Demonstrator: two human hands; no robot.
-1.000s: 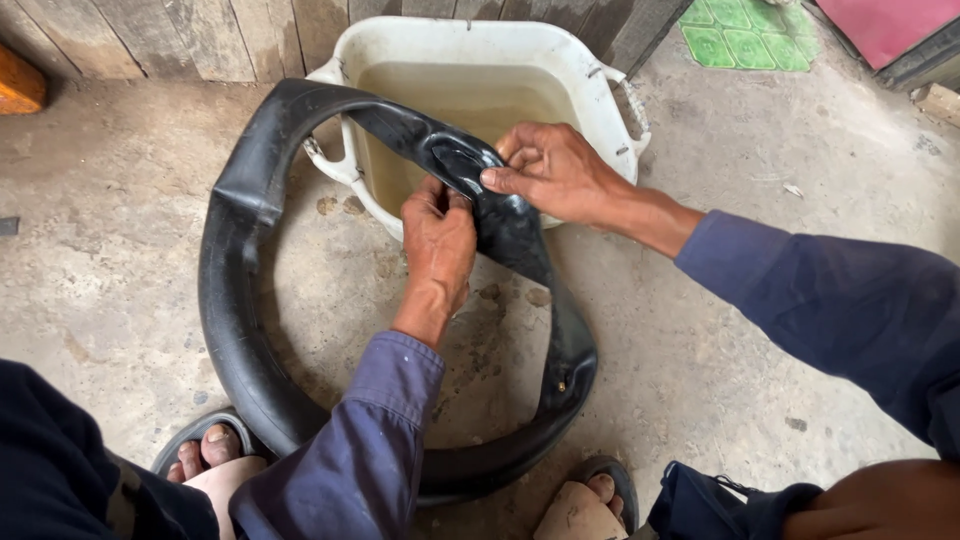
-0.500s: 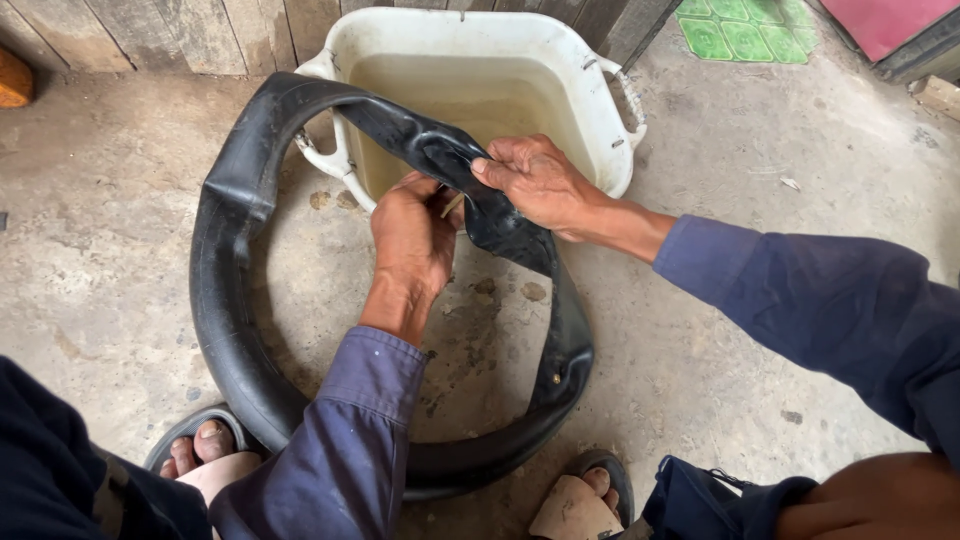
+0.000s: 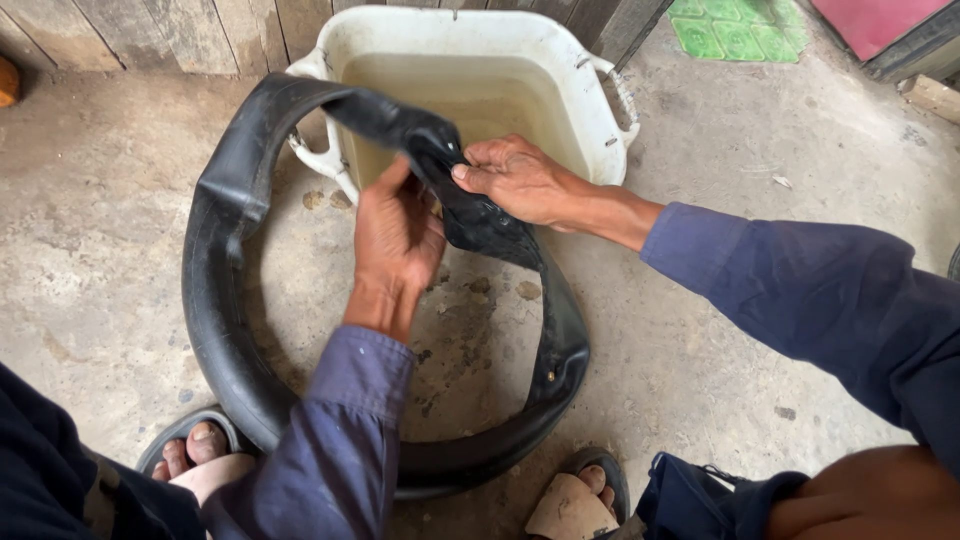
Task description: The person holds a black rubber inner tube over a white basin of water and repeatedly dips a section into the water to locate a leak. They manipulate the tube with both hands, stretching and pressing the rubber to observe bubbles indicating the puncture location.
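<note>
Head view: we are pinching a folded stretch of the black inner tube [image 3: 240,340] between our left hand [image 3: 398,235] and right hand [image 3: 520,180], both closed tight on the rubber. Just beyond the grip, the white basin [image 3: 600,110] of murky water is sitting on the concrete floor [image 3: 100,250]. Below the grip, the tube's loop is hanging down toward our sandalled feet.

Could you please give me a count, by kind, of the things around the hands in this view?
Black rubber inner tube: 1, gripped by the left hand and right hand
White plastic basin of murky water: 1
Sandals: 2
Green mat: 1
Total: 5
</note>
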